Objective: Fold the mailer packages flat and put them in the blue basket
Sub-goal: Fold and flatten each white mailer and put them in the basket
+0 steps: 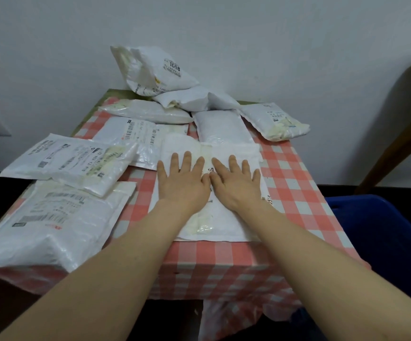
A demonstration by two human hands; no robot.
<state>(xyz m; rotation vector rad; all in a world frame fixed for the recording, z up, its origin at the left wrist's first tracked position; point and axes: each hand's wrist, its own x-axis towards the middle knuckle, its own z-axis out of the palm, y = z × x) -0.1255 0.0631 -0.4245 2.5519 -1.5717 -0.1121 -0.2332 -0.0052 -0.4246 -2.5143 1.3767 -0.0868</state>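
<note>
Pressing down on one white mailer, I have both palms spread flat on it: left hand and right hand lie side by side, thumbs nearly touching, fingers straight, gripping nothing. That mailer sits in the middle of the worktop, and I will place everything else from it.

By the look of it, it is thin padded plastic film: light, soft, a little springy with trapped air, and slick enough to skid on the cloth. I judge it wants smoothing outward from the centre, then a pinch at the near edge or a corner to carry the fold over. The far end already looks doubled back, though I cannot tell how firmly it is creased.

Left of the mailer, and nearer me, lie overlapping labelled mailers. Right of it and lower, beside the worktop, stands the blue basket; only its rim and wall show, so I cannot tell what it holds. Beyond the mailer, puffier mailers are heaped in a pile against the pale wall.

A red-and-white checked cloth covers the worktop and hangs over the near edge. Far right of the mailer a curved wooden piece, perhaps a chair, leans in.
</note>
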